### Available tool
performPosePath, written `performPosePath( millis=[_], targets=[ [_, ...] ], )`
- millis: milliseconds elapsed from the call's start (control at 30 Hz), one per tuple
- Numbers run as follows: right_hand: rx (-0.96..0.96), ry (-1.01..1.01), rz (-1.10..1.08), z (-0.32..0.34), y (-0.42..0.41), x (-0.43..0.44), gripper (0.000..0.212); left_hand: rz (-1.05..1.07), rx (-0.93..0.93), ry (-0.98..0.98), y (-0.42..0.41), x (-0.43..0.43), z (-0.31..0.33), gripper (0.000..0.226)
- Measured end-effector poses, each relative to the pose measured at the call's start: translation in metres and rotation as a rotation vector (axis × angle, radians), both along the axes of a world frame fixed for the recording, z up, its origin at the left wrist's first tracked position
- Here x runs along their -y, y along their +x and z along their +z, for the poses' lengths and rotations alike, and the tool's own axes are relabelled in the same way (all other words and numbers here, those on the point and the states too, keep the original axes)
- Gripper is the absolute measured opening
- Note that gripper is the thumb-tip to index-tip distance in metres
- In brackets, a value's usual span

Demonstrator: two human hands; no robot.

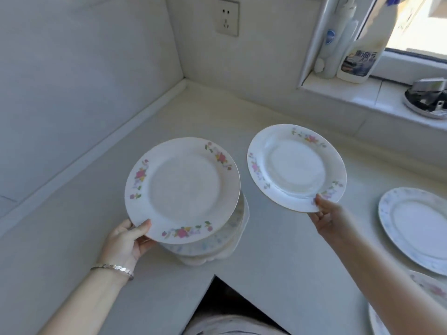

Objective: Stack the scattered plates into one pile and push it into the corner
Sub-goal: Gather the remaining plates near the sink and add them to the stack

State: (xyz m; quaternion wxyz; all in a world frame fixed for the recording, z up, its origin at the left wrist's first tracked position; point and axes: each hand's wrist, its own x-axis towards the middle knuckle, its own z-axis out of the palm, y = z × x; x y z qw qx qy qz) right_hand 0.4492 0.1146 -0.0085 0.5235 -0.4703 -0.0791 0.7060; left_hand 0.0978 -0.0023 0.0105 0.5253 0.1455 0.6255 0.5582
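A white plate with pink flowers on its rim sits tilted just above a small pile of plates on the pale counter. My left hand grips its near-left edge, thumb on the rim. Over to the right, my right hand holds a second floral plate by its near edge, in the air and apart from the pile. Another plate with faint blue flowers lies flat at the right edge. Parts of two more plates show at the bottom right.
The counter corner lies behind the pile, where two tiled walls meet below a wall socket. On the window sill stand a cleaner bottle and a metal dish with utensils. The counter's front edge has a notch.
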Motion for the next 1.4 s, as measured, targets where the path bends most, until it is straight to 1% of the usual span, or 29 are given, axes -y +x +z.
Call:
performPosePath(
  millis=[167, 400, 667, 733, 800, 900, 1100, 1200, 1333, 1400],
  targets=[
    [-0.025, 0.002, -0.015, -0.005, -0.013, -0.005, 0.017, 0.001, -0.026, -0.07, -0.02, 0.012, -0.01, 0.023],
    [-0.065, -0.059, -0.063, -0.002, -0.017, -0.007, 0.013, -0.099, -0.053, -0.161, -0.022, 0.001, -0.018, 0.022],
    [-0.028, -0.063, -0.071, 0.001, -0.013, -0.002, 0.013, -0.178, -0.05, -0.225, -0.011, -0.019, -0.025, 0.018],
    [-0.017, -0.054, -0.072, 0.002, -0.011, 0.0, 0.013, -0.227, -0.141, -0.264, -0.012, -0.02, -0.025, 0.011],
    [-0.011, -0.048, -0.074, 0.003, -0.008, 0.002, 0.013, -0.321, -0.265, -0.349, -0.014, -0.021, -0.024, 0.004],
    [0.001, -0.039, -0.065, 0.004, -0.004, 0.004, 0.015, -0.412, -0.35, -0.476, -0.016, -0.023, -0.026, 0.013],
    [0.057, -0.041, -0.038, 0.002, -0.002, 0.005, 0.015, -0.441, -0.474, -0.54, -0.021, -0.029, -0.028, 0.021],
    [0.097, -0.031, -0.005, 0.001, -0.003, 0.004, 0.015, -0.492, -0.545, -0.614, -0.022, -0.033, -0.027, 0.026],
    [0.145, -0.008, 0.072, 0.002, -0.011, 0.005, 0.014, -0.573, -0.583, -0.712, -0.024, -0.034, -0.027, 0.027],
    [0.178, 0.008, 0.111, 0.002, -0.016, 0.006, 0.013, -0.635, -0.702, -0.729, -0.027, -0.032, -0.026, 0.033]
  ],
)
